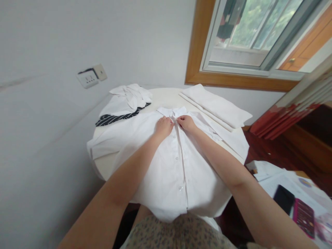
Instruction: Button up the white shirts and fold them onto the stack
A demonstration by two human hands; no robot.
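Note:
A white button-up shirt [166, 166] lies front side up on a round cream table [163, 92], its collar [178, 111] toward the wall and its hem hanging over the near edge. Both sleeves spread out to the sides. Just below the collar, my left hand [164, 127] pinches the left side of the front placket. My right hand [187, 123] grips the placket's other edge close beside it, fingers closed. Clear buttons [176, 158] show down the front. Whatever small part sits between the fingertips is too small to make out.
At the table's back left, a crumpled white garment [127, 100] rests on black striped cloth [114, 119]. A folded white cloth [218, 105] lies back right. Papers, a black phone [284, 199] and a pink calculator-like device [304, 217] are at lower right. Wall and window stand behind.

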